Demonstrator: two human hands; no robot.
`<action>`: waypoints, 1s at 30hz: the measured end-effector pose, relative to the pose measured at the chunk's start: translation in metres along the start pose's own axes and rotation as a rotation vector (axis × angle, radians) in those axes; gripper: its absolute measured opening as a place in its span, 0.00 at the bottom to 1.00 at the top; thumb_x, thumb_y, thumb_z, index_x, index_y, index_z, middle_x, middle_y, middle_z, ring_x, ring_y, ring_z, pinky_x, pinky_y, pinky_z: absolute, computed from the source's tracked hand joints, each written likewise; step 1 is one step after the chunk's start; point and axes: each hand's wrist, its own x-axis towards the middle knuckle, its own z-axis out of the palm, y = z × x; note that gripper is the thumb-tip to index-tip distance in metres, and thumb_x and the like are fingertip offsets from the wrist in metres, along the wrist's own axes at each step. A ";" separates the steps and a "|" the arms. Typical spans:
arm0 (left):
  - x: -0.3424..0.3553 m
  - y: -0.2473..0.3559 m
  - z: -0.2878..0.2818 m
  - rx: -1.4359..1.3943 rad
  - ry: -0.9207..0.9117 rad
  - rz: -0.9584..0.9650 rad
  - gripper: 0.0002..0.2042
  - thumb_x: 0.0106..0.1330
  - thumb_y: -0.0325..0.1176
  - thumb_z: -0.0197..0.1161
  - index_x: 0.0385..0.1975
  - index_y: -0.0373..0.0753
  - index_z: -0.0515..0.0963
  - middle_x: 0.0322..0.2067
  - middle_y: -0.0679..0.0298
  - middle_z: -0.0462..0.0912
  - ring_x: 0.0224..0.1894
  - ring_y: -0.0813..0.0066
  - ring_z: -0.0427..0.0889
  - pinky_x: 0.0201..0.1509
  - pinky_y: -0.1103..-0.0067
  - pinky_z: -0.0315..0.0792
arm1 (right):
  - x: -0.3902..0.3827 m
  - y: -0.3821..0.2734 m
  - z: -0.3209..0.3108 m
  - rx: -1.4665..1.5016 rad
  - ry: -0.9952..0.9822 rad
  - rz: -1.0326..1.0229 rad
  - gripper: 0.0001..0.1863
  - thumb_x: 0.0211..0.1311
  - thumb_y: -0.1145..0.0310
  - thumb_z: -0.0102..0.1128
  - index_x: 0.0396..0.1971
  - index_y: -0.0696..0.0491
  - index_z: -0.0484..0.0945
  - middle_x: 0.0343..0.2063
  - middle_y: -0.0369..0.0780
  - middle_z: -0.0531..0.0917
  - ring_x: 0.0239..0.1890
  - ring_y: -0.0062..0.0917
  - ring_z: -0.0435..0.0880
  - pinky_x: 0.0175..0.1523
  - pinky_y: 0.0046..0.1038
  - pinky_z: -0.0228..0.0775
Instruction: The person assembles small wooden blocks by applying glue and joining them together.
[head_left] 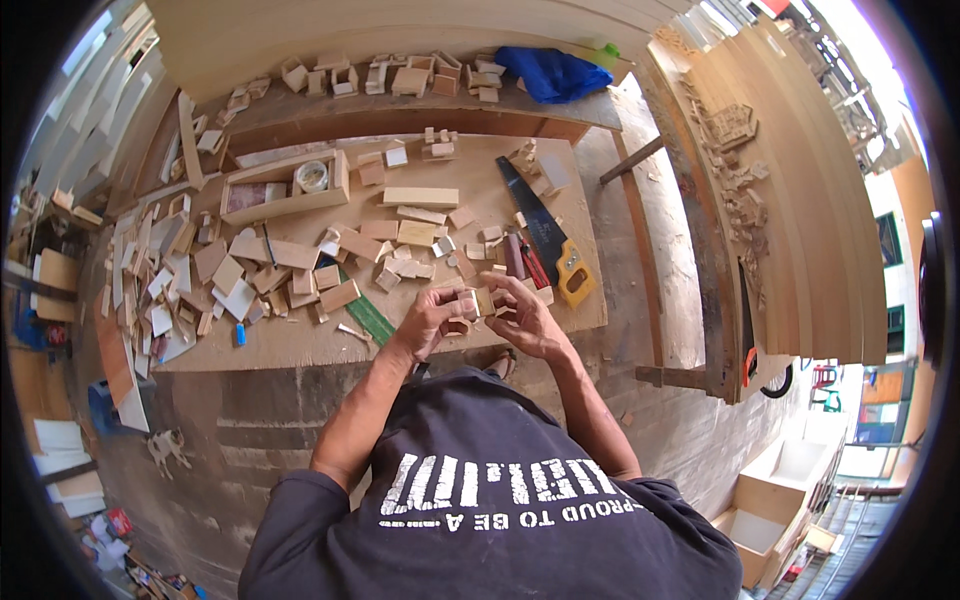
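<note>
Both hands, left hand (pixel 428 318) and right hand (pixel 524 316), pinch a small wooden block (pixel 479 301) lying crosswise

Pale wood blocks (pixel 400 232) on tan board (pixel 300 345); saw (pixel 545 235) black-bladed, yellow-handled; blue cloth (pixel 555 75); green ruler (pixel 370 318); dark shirt (pixel 500 500), white-lettered.

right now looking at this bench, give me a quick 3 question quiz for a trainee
1. True or false: both hands are on the small wooden piece.
2. Which side of the hands does the handsaw lie on? A the person's left, B the person's right.
3. What sits inside the open wooden box at the back of the board?

Key:
1. True: left hand and right hand both grip it.
2. B.
3. A small round white container.
</note>
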 end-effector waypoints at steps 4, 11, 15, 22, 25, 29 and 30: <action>-0.014 0.011 -0.006 -0.127 -0.061 -0.043 0.12 0.69 0.38 0.63 0.45 0.36 0.80 0.38 0.65 0.86 0.38 0.80 0.85 0.36 0.81 0.79 | 0.019 -0.018 -0.001 -0.447 -0.169 -0.074 0.28 0.51 0.69 0.75 0.53 0.58 0.77 0.42 0.42 0.80 0.42 0.31 0.83 0.48 0.31 0.77; -0.028 0.012 -0.009 -0.344 0.005 0.038 0.16 0.71 0.41 0.60 0.52 0.38 0.77 0.43 0.64 0.85 0.41 0.73 0.86 0.40 0.75 0.82 | 0.026 -0.010 0.022 -0.359 -0.077 -0.113 0.28 0.53 0.71 0.75 0.55 0.57 0.77 0.47 0.42 0.80 0.44 0.28 0.84 0.46 0.28 0.78; -0.027 0.006 -0.011 -0.292 0.020 0.120 0.15 0.71 0.42 0.61 0.50 0.40 0.77 0.44 0.66 0.85 0.47 0.76 0.83 0.49 0.73 0.80 | 0.015 0.005 0.042 -0.418 0.112 -0.300 0.29 0.55 0.73 0.72 0.59 0.56 0.75 0.50 0.44 0.80 0.42 0.29 0.84 0.44 0.29 0.79; -0.020 0.002 0.007 -0.076 0.253 0.170 0.13 0.68 0.35 0.65 0.49 0.40 0.78 0.39 0.69 0.84 0.43 0.80 0.82 0.51 0.74 0.78 | 0.001 0.009 0.054 -0.539 0.270 -0.353 0.34 0.51 0.75 0.73 0.62 0.54 0.73 0.56 0.44 0.75 0.50 0.32 0.82 0.47 0.29 0.78; -0.022 0.005 0.026 0.062 0.269 0.208 0.14 0.65 0.28 0.68 0.49 0.34 0.79 0.40 0.66 0.85 0.43 0.80 0.83 0.50 0.78 0.78 | -0.003 0.016 0.052 -0.670 0.332 -0.330 0.35 0.49 0.74 0.74 0.60 0.55 0.73 0.56 0.45 0.75 0.50 0.36 0.82 0.48 0.30 0.78; -0.016 -0.004 0.030 0.145 0.233 0.253 0.13 0.65 0.26 0.68 0.47 0.32 0.78 0.39 0.64 0.85 0.42 0.79 0.82 0.50 0.78 0.78 | -0.007 0.022 0.048 -0.671 0.391 -0.336 0.34 0.48 0.74 0.74 0.58 0.55 0.74 0.53 0.46 0.78 0.51 0.37 0.81 0.50 0.32 0.78; -0.015 -0.006 0.028 0.156 0.218 0.256 0.12 0.65 0.27 0.68 0.47 0.33 0.78 0.39 0.64 0.85 0.42 0.79 0.83 0.51 0.77 0.79 | -0.008 0.021 0.048 -0.660 0.397 -0.339 0.33 0.47 0.74 0.74 0.58 0.56 0.75 0.52 0.47 0.79 0.51 0.38 0.81 0.51 0.32 0.78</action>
